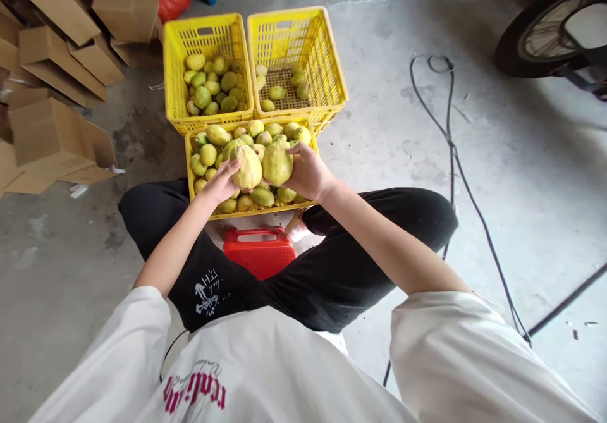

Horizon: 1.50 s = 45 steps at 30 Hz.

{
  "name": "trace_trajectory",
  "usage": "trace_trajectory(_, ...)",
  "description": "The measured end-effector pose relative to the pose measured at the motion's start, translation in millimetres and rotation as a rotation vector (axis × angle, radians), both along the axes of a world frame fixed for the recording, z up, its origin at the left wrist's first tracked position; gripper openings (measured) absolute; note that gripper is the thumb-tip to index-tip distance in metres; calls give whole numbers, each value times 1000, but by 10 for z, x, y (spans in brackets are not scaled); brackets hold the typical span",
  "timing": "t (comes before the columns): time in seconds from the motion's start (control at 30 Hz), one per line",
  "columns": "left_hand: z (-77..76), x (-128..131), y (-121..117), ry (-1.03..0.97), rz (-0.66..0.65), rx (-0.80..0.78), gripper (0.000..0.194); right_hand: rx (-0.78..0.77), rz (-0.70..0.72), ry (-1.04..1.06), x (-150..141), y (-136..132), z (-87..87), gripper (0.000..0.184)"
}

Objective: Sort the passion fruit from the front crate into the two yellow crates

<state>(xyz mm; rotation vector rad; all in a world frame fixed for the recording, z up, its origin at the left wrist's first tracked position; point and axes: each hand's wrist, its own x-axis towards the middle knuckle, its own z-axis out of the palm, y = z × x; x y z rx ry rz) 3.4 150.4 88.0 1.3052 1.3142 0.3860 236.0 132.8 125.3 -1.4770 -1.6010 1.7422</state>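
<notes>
My left hand (220, 184) is closed around a large, bumpy, pale yellow-green fruit (248, 169). In my right hand (307, 173) is a second yellow-green fruit (277, 165), held right beside the first. Both fruits are above the front yellow crate (251, 214), which is full of similar fruit in yellow and green, some round and some oval. The undersides of the held fruits and several of my fingers are hidden.
Behind stand two more yellow crates: the left one (171, 81) holds many fruits, the right one (327, 56) several. A red plastic stool (258, 255) is between my legs. Cardboard boxes (52, 132) lie left; a black cable (478, 208) and a wheel (515, 40) are right.
</notes>
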Motion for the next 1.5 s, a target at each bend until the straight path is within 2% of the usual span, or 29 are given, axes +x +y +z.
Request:
trace_trajectory(0.07,-29,-2,12,-67,38,-47,87,46,78,-68,-8,-9,23,59)
trace_trajectory(0.1,-37,-8,19,-98,47,-63,89,51,70,-58,-21,-18,31,60)
trace_trajectory(0.2,-25,-26,26,-105,29,-55,89,7,-118,152,-70,-58,35,62)
trace_trajectory(0.3,41,-21,-5,-28,-16,-18,77,-74,-292,347,-92,-88,27,62)
trace_trajectory(0.4,111,5,-52,-47,-26,-62,68,-138,-338,363,-76,-99,22,56)
trace_trajectory(0.53,141,39,-74,-176,2,-131,70,-142,-388,365,-57,-107,12,51)
trace_trajectory(0.63,125,57,-62,-156,24,-125,70,-136,-417,367,-52,-102,-9,52)
trace_trajectory(0.73,81,66,-56,-184,80,-149,71,-228,-351,373,-41,-71,-53,52)
trace_trajectory(0.83,3,68,-66,-350,171,-169,69,-283,-298,452,-40,-41,-112,53)
trace_trajectory(0.97,-99,78,-77,-602,306,-214,63,-311,-464,642,-71,-42,-139,41)
trace_trajectory(1.1,-123,76,-56,-697,421,-330,51,-343,-585,695,-109,-69,-96,28)
trace_trajectory(1.3,-94,44,-18,-821,507,-394,48,-298,-619,701,-155,-92,-119,34)
trace_trajectory(1.4,-93,64,-15,-834,514,-398,48,-344,-660,676,-160,-93,-148,38)
trace_trajectory(1.5,-108,105,-10,-829,513,-398,46,-382,-708,662,-165,-80,-135,32)
